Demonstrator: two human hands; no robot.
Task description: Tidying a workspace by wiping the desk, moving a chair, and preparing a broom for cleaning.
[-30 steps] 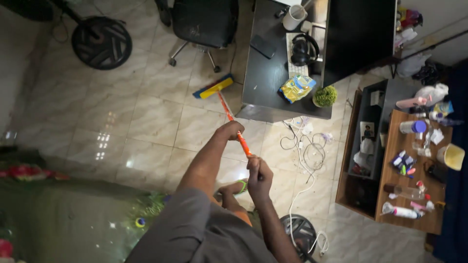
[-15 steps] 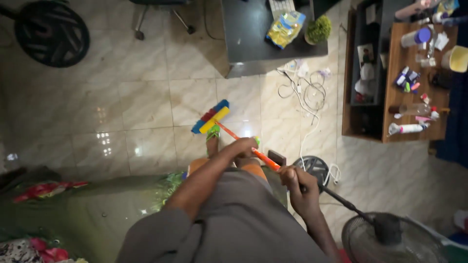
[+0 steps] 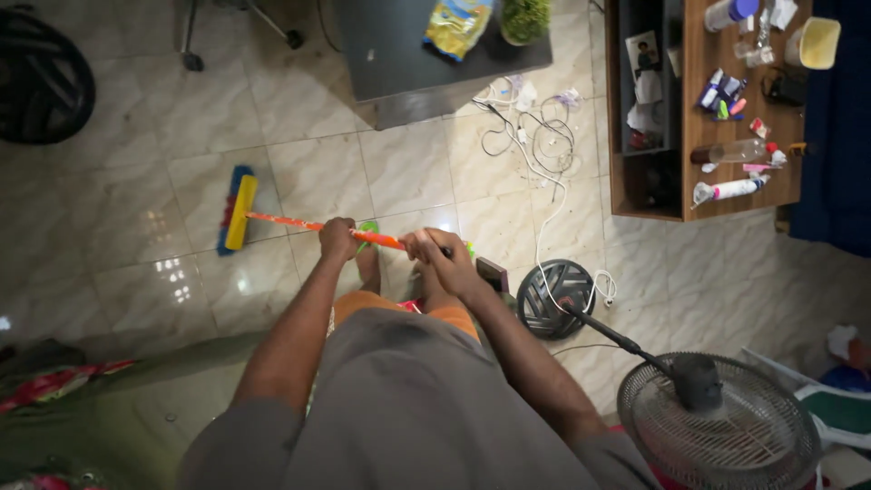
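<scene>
Since half a second earlier, broom point(image 3: 272, 220) swung leftward, head flat on floor point(image 3: 118, 227) tiles. Left hand point(image 3: 337, 239) and right hand point(image 3: 442, 257) both gripped its orange handle; it looked light, stiff, best held mid-shaft

— What sort of place is this?

— A lived-in room of a home. Glossy marble-look floor tiles point(image 3: 127, 227) spread out ahead of the hands, and a standing fan point(image 3: 717, 426) sits low to their right.

— Anything else homely?

— Beyond the hands, a dark desk point(image 3: 399, 54) with a snack bag point(image 3: 456, 23); tangled cables point(image 3: 535, 136) beside it; far right, a wooden shelf point(image 3: 726, 109) cluttered with toiletries.
</scene>
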